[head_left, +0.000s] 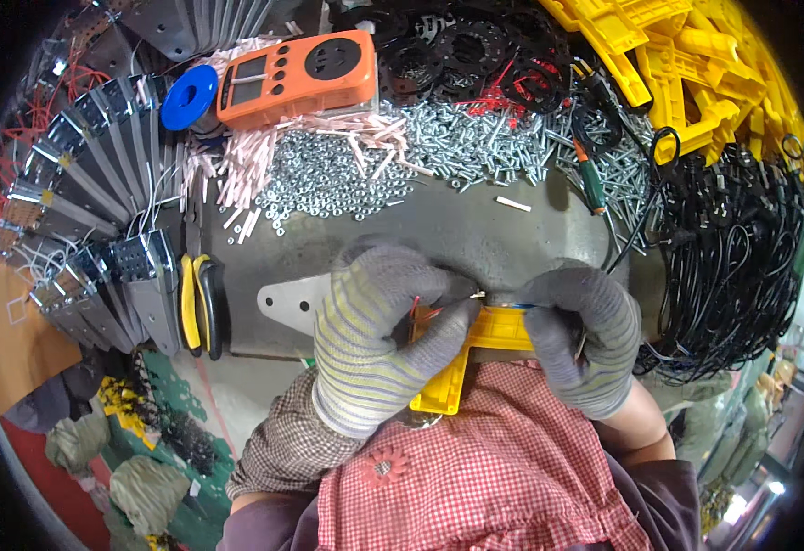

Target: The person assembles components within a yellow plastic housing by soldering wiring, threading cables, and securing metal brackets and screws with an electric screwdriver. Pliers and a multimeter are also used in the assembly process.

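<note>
A Thin Grip, an Easy Slip

The likeliest trouble was the pale wire end (478,296) sliding out of the left hand (388,335), since a knit glove (351,372) dulls the touch on so thin a thing. The yellow casing (499,329) sat between the hands at the near edge of the grey surface (539,243), one arm jutting past it above the checked apron (475,459); a careless tug could have tipped it off or strained the red wire (417,308). The left thumb and forefinger were pressed together on the pale wire end. The right hand (581,326) was curled in, thumb and fingers about the casing's right end; whether they also gripped the blue wire (510,305) was hard to tell, the strand being so small.
</note>
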Tool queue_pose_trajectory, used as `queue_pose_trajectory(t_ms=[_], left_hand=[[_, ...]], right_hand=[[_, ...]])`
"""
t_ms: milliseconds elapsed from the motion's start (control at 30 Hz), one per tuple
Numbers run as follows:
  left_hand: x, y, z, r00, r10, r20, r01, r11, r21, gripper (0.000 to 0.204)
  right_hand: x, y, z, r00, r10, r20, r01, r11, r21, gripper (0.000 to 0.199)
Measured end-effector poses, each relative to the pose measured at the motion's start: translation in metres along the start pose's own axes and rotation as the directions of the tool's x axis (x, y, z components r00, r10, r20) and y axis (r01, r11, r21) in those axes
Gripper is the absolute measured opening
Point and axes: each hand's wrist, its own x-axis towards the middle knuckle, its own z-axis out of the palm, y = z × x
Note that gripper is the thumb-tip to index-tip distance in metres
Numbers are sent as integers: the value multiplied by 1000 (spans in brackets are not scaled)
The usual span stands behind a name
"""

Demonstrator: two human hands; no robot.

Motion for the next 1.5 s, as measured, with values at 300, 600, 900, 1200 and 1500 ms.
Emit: queue_pose_trajectory(t_ms=[300,600,900,1200,1500], left_hand=[[-2,-3,1,1000,-19,17,18,1000,6,23],[4,-5,-4,996,79,41,-76,994,-82,21],[11,8,5,960,275,-50,-256,938,235,19],[3,0,3,981,169,-92,-165,985,51,17],[27,2,-25,932,-18,362,69,989,-129,17]], right_hand=[[-5,2,16,997,81,3,-79,986,-147,18],[3,-2,10,990,131,56,-127,989,-80,18],[0,-20,16,989,-149,8,147,962,-230,18],[7,-20,11,997,79,2,-77,971,-226,18],[22,-13,2,801,-449,396,596,649,-472,16]])
